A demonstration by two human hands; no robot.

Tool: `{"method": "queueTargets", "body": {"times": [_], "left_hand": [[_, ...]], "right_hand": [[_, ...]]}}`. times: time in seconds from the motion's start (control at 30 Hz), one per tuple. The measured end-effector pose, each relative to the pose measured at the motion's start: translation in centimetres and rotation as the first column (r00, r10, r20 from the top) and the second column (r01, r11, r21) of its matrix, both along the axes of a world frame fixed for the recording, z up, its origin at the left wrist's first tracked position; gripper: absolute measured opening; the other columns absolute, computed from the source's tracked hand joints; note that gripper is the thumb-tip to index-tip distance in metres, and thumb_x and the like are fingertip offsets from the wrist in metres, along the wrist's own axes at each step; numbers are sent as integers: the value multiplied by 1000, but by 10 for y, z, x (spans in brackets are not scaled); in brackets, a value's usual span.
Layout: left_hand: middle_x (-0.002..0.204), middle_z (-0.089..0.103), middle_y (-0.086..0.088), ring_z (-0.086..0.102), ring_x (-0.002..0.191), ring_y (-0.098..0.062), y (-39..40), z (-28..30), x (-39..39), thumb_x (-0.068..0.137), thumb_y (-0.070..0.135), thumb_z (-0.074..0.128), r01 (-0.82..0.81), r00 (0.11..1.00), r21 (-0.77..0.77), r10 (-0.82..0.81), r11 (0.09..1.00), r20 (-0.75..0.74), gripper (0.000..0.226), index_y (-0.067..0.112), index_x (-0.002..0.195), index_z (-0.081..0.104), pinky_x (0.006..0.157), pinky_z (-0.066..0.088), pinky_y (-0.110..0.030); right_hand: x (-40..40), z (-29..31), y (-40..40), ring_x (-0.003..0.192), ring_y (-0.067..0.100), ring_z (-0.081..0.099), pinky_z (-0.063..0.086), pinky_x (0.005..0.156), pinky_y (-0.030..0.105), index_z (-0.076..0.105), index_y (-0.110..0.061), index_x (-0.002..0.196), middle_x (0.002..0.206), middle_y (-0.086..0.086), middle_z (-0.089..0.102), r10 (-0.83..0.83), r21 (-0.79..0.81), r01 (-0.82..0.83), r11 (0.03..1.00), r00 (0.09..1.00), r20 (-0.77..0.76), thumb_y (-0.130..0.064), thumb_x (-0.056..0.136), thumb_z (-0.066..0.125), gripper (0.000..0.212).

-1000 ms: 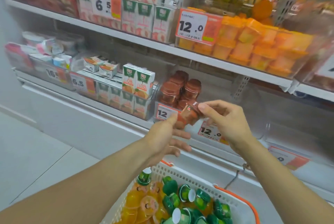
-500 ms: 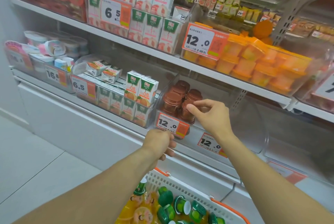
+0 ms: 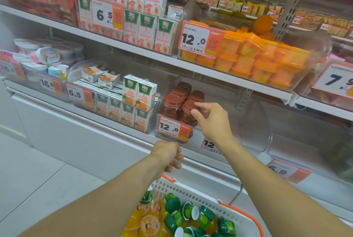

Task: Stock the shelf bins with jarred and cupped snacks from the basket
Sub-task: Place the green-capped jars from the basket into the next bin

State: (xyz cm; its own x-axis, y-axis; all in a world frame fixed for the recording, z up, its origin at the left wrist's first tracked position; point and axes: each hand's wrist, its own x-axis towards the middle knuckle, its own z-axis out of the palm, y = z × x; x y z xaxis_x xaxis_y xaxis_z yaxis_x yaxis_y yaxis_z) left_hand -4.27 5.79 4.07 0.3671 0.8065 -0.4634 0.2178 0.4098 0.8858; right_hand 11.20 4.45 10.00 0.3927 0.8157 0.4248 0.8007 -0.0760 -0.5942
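Observation:
A brown-lidded snack cup [image 3: 187, 111] stands at the front right of a cluster of the same brown cups [image 3: 176, 97] inside a clear shelf bin [image 3: 162, 101] tagged 12.0. My right hand [image 3: 214, 122] pinches that cup's lid between thumb and forefinger. Below the bin's front, my left hand [image 3: 168, 154] hovers with curled fingers and holds nothing. Beneath my arms is the white basket [image 3: 193, 190] with orange handles, holding several green-lidded cups [image 3: 191, 212] and yellow jelly cups [image 3: 150, 222].
Juice cartons [image 3: 140, 91] fill the bin to the left. An orange-cup bin [image 3: 263, 60] sits on the shelf above. Clear bins [image 3: 256, 127] to the right of the brown cups look empty. White cabinet front and tiled floor lie below left.
My right hand carried the brown cup from in front of the shelf into the bin and set it among the others. My left hand let go of it, curled, and dropped back.

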Motion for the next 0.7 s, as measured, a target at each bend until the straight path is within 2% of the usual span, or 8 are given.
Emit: {"method": "queueTargets", "body": {"times": [0.07,0.2,0.27,0.4,0.47,0.57,0.63,0.7], "left_hand": [[80,68,-10,58,49,-21,0,-2,4,93,11,49,21,1000,-5,-21,1000,-4,21,1,105,63,41,32,-21],[78,68,-9,59,48,-19,-2,-2,7,94,11,49,93,994,6,-93,996,-55,14,4,96,61,43,33,-21],[81,68,-9,60,50,-19,-3,-4,9,94,11,49,140,984,42,-134,989,-116,14,4,95,61,44,35,-22],[90,71,-14,68,62,-27,-16,-34,16,94,14,49,308,902,165,-233,937,-363,23,-2,104,62,48,40,-23],[99,72,-18,68,75,-30,-31,-66,15,96,19,50,524,742,192,-335,830,-581,28,-3,105,64,55,47,-27],[125,63,-22,62,104,-33,-59,-125,11,92,31,60,716,480,38,-452,697,-752,48,-4,125,58,79,52,-38],[141,50,-15,50,128,-33,-83,-157,10,88,44,64,733,419,-22,-476,680,-773,67,6,141,47,101,44,-42],[140,50,-10,47,128,-31,-106,-183,13,88,49,65,736,430,4,-463,677,-775,74,13,146,36,104,39,-39]], "right_hand": [[-3,0,-8,92,2,54,39,82,11,64,-25,126,120,-6,50,6,54,-5,999,1000,-24,-34,94,64,33],[-12,-15,-47,86,5,56,44,76,15,63,-19,104,105,-6,50,45,333,-33,943,999,-27,-16,97,60,8],[-9,-43,-73,83,9,55,43,71,15,61,-18,99,98,-7,50,64,341,-58,938,998,-6,-9,97,58,9],[3,-136,-132,86,4,54,43,71,17,57,-25,103,98,-10,53,54,26,-52,998,993,-103,-12,100,52,14],[8,-181,-165,87,-1,53,41,73,17,58,-25,104,98,-11,54,42,-169,-65,983,990,-136,-14,101,49,15],[13,-222,-202,84,-6,50,37,73,10,59,-22,108,97,-12,52,73,-403,-126,907,987,-144,-17,102,46,15],[14,-233,-218,85,-4,51,36,73,5,58,-19,115,103,-9,53,92,-493,-162,855,982,-163,-20,102,47,17],[13,-237,-227,90,1,53,36,77,5,56,-19,121,110,-7,53,105,-533,-184,826,979,-175,-22,101,49,21]]}}
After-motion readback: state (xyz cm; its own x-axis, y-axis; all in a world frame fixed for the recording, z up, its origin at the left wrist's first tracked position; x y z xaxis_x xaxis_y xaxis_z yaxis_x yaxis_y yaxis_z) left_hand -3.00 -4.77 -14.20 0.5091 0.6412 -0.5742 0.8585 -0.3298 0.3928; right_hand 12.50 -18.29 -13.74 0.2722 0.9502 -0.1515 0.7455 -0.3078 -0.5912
